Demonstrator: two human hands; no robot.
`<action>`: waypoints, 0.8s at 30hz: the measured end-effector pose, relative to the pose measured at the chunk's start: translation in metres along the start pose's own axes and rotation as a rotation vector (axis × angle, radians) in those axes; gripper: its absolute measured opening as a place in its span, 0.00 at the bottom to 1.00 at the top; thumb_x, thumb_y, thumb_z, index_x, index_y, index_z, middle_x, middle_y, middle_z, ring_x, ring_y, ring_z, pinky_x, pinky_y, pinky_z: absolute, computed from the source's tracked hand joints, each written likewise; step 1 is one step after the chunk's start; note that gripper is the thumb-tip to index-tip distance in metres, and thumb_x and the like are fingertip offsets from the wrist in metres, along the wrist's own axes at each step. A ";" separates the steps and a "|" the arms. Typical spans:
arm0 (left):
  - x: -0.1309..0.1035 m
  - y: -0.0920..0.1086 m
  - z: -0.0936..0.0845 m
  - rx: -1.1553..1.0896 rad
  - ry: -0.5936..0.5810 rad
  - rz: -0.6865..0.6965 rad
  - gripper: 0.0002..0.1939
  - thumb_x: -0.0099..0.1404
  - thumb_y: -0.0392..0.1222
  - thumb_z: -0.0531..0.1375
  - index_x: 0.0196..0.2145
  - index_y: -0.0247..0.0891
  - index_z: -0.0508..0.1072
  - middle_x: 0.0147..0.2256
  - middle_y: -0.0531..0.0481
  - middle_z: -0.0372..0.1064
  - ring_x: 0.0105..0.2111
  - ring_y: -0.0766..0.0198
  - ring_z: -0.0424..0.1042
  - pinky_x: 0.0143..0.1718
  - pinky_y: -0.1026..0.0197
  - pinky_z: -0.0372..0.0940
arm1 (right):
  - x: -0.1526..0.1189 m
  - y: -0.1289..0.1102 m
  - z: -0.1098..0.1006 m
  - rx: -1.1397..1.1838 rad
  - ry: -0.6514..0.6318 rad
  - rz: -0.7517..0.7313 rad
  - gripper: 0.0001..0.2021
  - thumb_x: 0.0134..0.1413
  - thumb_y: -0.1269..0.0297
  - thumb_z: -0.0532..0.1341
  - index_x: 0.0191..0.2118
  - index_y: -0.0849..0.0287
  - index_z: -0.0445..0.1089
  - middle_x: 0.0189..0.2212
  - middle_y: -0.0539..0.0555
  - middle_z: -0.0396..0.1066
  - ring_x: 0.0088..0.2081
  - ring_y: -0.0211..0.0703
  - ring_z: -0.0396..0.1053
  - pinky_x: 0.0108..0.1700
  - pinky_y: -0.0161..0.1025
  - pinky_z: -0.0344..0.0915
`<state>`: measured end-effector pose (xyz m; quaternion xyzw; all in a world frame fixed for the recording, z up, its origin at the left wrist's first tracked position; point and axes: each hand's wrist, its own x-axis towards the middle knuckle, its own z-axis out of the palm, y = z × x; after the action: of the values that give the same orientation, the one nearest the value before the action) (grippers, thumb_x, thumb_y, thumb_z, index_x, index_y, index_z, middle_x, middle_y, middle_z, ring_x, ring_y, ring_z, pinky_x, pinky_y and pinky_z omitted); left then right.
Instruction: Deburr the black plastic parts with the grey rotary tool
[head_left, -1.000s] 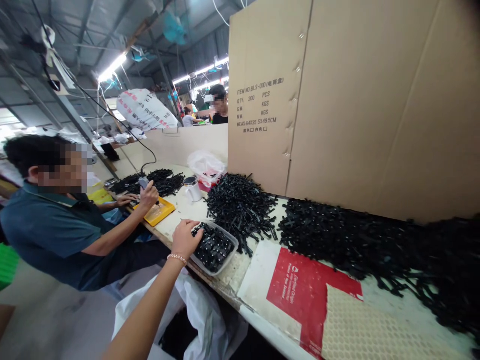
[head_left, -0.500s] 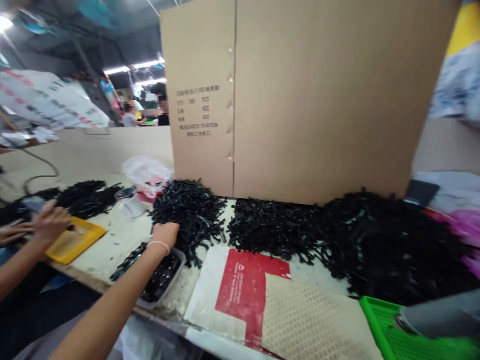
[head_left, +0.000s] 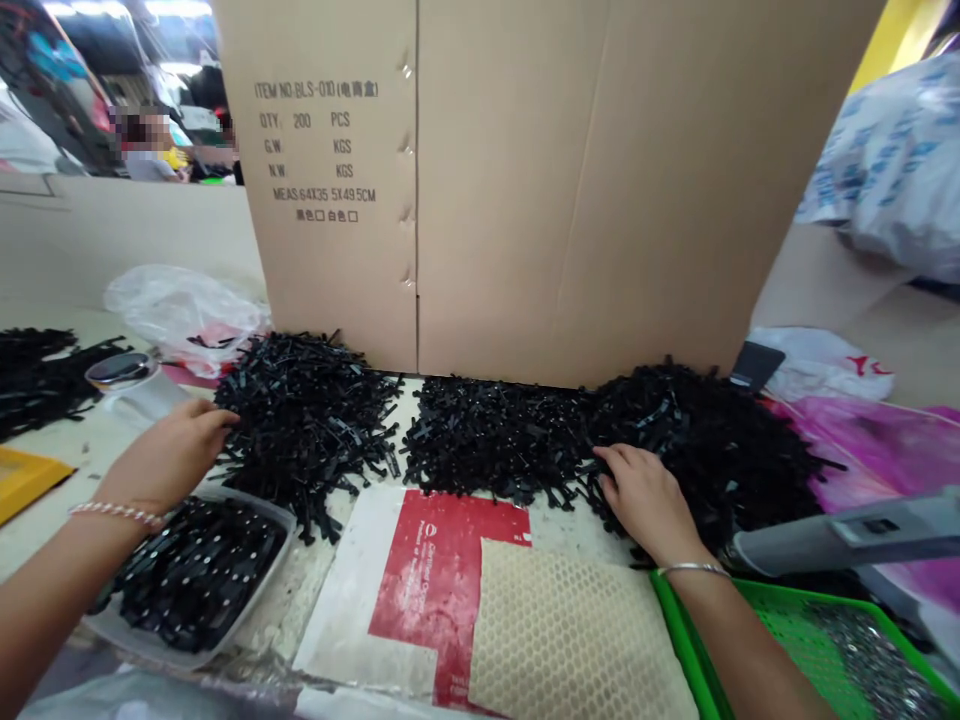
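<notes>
My left hand (head_left: pixel 174 450), with a beaded bracelet, is at the left edge of a heap of small black strip-like parts (head_left: pixel 315 420). Its fingertips are pressed together there; what they may hold is hidden. Below it, a clear plastic tub (head_left: pixel 289 530) holds flat black parts (head_left: pixel 199 575) with shiny dots. My right hand (head_left: pixel 649 500), wearing a bangle, reaches the near left edge of the large right heap of black parts (head_left: pixel 697 430). Its fingers are stretched out and apart, with nothing visible in them. A middle heap of black parts (head_left: pixel 495 435) lies between both hands.
A tall cardboard sheet (head_left: pixel 525 200) stands behind the heaps. In front lie a red and white card (head_left: pixel 420 580) and a beige dimpled mat (head_left: pixel 577 630). At right are a green basket (head_left: pixel 787 600) with small metal pieces and a grey tool (head_left: pixel 847 535). A mug (head_left: pixel 139 390) stands left.
My right hand has come into view at the right heap. My left hand has moved away from over the tub to the left heap's edge. The view has shifted; a co-worker's hands left it.
</notes>
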<state>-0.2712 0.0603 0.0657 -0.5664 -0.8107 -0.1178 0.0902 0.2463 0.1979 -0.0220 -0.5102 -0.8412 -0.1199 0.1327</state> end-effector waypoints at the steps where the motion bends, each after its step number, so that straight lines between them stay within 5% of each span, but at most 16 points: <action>1: -0.002 0.004 -0.006 -0.022 0.002 0.032 0.25 0.63 0.51 0.42 0.36 0.34 0.73 0.38 0.49 0.69 0.38 0.62 0.68 0.47 0.60 0.60 | 0.002 0.003 0.001 -0.040 -0.042 -0.004 0.13 0.54 0.74 0.56 0.46 0.62 0.70 0.42 0.59 0.68 0.43 0.52 0.64 0.42 0.44 0.63; 4: -0.016 0.026 -0.019 -0.219 -0.055 -0.066 0.23 0.59 0.54 0.49 0.41 0.34 0.71 0.40 0.45 0.70 0.39 0.57 0.68 0.45 0.58 0.61 | 0.005 0.004 0.001 -0.094 -0.157 -0.057 0.09 0.54 0.74 0.59 0.39 0.60 0.73 0.37 0.57 0.70 0.40 0.50 0.65 0.40 0.41 0.62; 8: -0.055 0.072 -0.019 -0.791 -0.210 -0.317 0.24 0.52 0.55 0.61 0.42 0.38 0.72 0.35 0.49 0.73 0.36 0.58 0.70 0.39 0.62 0.63 | 0.006 0.009 -0.002 -0.086 -0.167 -0.081 0.08 0.57 0.73 0.57 0.36 0.59 0.74 0.36 0.57 0.70 0.38 0.49 0.65 0.38 0.40 0.61; 13: -0.106 0.141 0.009 -1.417 -0.421 -0.445 0.22 0.48 0.51 0.68 0.37 0.35 0.75 0.36 0.46 0.74 0.35 0.61 0.71 0.38 0.63 0.66 | -0.004 0.012 -0.011 0.194 0.086 0.102 0.13 0.59 0.64 0.50 0.40 0.61 0.70 0.40 0.61 0.70 0.40 0.55 0.67 0.44 0.48 0.62; 17: -0.134 0.184 0.027 -1.690 -0.521 -0.555 0.21 0.46 0.50 0.70 0.34 0.33 0.76 0.31 0.47 0.73 0.29 0.66 0.70 0.35 0.64 0.66 | -0.049 -0.043 -0.035 0.946 0.228 0.535 0.19 0.58 0.50 0.53 0.48 0.57 0.64 0.36 0.57 0.68 0.35 0.51 0.68 0.40 0.46 0.66; 20: -0.149 0.205 0.027 -1.784 -0.651 -0.586 0.22 0.44 0.51 0.71 0.33 0.32 0.77 0.29 0.47 0.73 0.26 0.67 0.70 0.33 0.65 0.66 | -0.088 -0.104 -0.055 1.507 -0.188 0.626 0.22 0.56 0.46 0.57 0.50 0.55 0.63 0.29 0.51 0.65 0.33 0.47 0.68 0.40 0.42 0.67; 24: -0.168 0.218 0.020 -1.777 -0.720 -0.537 0.21 0.46 0.50 0.71 0.32 0.32 0.77 0.27 0.48 0.72 0.25 0.70 0.68 0.31 0.67 0.64 | -0.107 -0.149 -0.066 1.659 -0.252 0.600 0.24 0.51 0.46 0.63 0.50 0.54 0.67 0.27 0.49 0.63 0.31 0.42 0.64 0.38 0.36 0.65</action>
<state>-0.0093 -0.0126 0.0187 -0.2281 -0.5084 -0.5198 -0.6475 0.1680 0.0203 -0.0068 -0.4580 -0.4966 0.6246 0.3918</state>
